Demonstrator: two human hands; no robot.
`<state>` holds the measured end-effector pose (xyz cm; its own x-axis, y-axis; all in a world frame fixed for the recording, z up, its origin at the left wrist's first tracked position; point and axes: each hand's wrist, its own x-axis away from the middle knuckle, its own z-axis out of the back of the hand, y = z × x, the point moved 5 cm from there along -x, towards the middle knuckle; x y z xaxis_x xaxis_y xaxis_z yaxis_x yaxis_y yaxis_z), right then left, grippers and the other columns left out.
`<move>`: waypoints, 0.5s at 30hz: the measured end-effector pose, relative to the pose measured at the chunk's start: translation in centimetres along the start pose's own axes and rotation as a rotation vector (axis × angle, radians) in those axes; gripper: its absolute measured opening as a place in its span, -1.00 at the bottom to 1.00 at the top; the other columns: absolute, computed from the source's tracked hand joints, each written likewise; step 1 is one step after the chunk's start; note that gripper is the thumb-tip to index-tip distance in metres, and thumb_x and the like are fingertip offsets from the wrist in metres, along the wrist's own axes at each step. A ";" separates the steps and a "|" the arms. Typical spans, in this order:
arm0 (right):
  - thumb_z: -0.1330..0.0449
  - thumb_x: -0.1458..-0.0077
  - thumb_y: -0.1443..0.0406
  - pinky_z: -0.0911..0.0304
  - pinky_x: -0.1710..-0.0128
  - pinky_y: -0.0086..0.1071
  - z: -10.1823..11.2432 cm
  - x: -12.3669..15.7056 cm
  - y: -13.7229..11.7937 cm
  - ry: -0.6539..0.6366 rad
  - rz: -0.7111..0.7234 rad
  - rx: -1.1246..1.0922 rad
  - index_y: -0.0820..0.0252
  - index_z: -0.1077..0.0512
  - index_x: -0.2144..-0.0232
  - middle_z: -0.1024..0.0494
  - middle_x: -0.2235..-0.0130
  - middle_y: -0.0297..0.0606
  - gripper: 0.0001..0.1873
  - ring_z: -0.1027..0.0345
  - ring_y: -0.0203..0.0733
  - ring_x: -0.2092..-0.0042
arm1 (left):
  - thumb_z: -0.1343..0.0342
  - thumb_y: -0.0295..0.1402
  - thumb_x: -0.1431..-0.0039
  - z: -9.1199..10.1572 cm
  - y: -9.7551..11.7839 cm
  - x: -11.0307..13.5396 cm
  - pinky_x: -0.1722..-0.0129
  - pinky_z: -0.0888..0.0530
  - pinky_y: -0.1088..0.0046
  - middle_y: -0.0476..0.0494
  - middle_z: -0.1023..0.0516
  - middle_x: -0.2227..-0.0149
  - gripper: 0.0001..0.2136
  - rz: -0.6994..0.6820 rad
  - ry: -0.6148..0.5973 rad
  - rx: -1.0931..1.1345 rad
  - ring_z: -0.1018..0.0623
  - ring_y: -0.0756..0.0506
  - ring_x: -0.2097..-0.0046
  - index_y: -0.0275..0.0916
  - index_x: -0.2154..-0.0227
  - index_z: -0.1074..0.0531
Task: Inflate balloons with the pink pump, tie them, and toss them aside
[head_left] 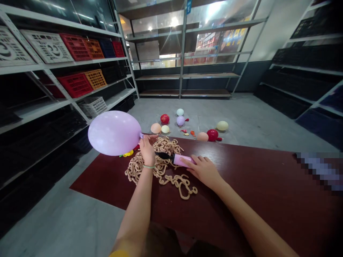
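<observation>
An inflated light purple balloon [114,133] sticks out to the left from my left hand [148,148], whose fingers pinch its neck. My right hand [202,169] rests around a pink and black balloon pump [180,160] on the table; its fingers lie over the pink barrel. The pump's black end points left toward my left wrist. Under and around my left hand lies a heap of tan, thick cord [166,145], with a loose strand trailing toward me. A few uninflated yellow and red balloons [128,153] lie behind the left forearm, partly hidden.
The dark red table [241,171] spans the front. Beyond it, on the grey floor, lie several inflated balloons, among them a red one [212,135] and a pale yellow one [222,125]. Shelves with plastic crates [76,84] line the left; a metal rack [182,76] stands behind.
</observation>
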<state>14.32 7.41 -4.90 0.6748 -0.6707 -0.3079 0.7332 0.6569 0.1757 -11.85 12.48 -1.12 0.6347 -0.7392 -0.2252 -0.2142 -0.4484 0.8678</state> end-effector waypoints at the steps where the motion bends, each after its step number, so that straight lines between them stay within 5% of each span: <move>1: -0.05 -0.30 0.15 -0.15 0.18 -0.22 0.0 -0.1 -0.2 0.010 0.013 -0.005 -0.23 -0.10 -0.34 -0.47 -0.07 -0.15 -0.41 -0.33 -0.05 0.15 | 0.07 -0.14 -0.29 -0.4 -0.3 0.2 0.25 -0.57 0.31 -0.16 -0.58 0.43 -0.73 0.014 -0.039 -0.021 -0.62 -0.10 0.33 -0.18 0.45 -0.22; 8: -0.05 -0.31 0.11 -0.12 -0.10 -0.03 0.7 0.2 -0.7 0.167 0.025 -0.123 -0.01 -0.30 -0.25 -0.40 -0.18 -0.07 -0.51 -0.23 0.08 -0.13 | 0.13 -0.06 -0.34 -2.8 -2.3 2.5 0.26 -0.53 0.35 -0.13 -0.53 0.45 -0.62 0.058 -0.339 -0.271 -0.56 -0.08 0.37 -0.19 0.50 -0.28; 12: 0.00 -0.34 0.18 -0.22 0.04 -0.15 1.6 0.5 0.5 0.220 -0.160 -0.270 0.13 -0.47 -0.03 -0.53 0.08 -0.11 -0.64 -0.33 -0.04 0.07 | 0.20 -0.07 -0.38 -4.0 -2.7 4.6 0.39 -0.40 0.42 0.00 -0.33 0.59 -0.59 -0.033 -0.533 -0.562 -0.39 -0.02 0.51 -0.18 0.53 -0.23; 15: 0.01 -0.34 0.16 -0.26 0.11 -0.20 2.0 0.6 1.8 0.292 -0.367 -0.478 0.13 -0.54 0.16 -0.51 0.24 -0.18 -0.66 -0.33 -0.10 0.16 | 0.19 -0.14 -0.38 -5.2 -2.6 6.6 0.38 -0.33 0.42 -0.03 -0.36 0.55 -0.64 -0.161 -0.657 -0.771 -0.39 -0.05 0.48 -0.18 0.48 -0.27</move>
<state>16.23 7.50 -2.93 0.2890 -0.8029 -0.5213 0.7472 0.5296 -0.4015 -3.24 11.35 -2.55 0.0317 -0.9321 -0.3609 0.5198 -0.2930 0.8024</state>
